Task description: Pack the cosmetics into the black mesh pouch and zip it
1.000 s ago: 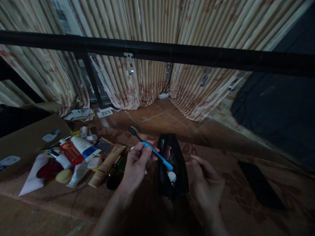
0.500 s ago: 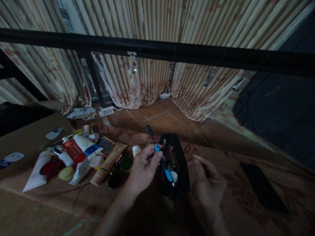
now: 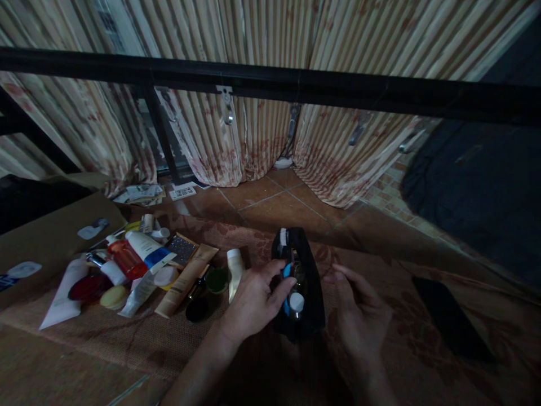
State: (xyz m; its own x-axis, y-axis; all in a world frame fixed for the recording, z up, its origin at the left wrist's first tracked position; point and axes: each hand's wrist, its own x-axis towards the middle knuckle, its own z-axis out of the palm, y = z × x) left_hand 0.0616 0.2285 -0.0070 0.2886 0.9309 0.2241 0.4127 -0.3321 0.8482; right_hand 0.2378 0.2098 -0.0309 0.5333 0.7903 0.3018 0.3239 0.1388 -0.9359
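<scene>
My left hand [image 3: 256, 299] has its fingers clamped on the blue toothbrush [image 3: 287, 271] inside the black pouch [image 3: 316, 304], masking its middle; the right hand [image 3: 363, 316] is just beside — too dim to tell whether its fingertips meet. Leftward, tubes and bottles [image 3: 143, 256] crowd the cloth [image 3: 169, 344] near a cut-off box [image 3: 54, 231]; beyond, a dark rail [image 3: 262, 79] crosses the curtains [image 3: 262, 141].

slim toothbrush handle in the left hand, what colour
The slim toothbrush handle shows blue, seen in the head view.

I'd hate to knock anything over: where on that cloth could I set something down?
Bare cloth shows between the right hand and the black slab, and on the near side of the toiletries. It's crowded from the cardboard box to the black pouch.
</scene>
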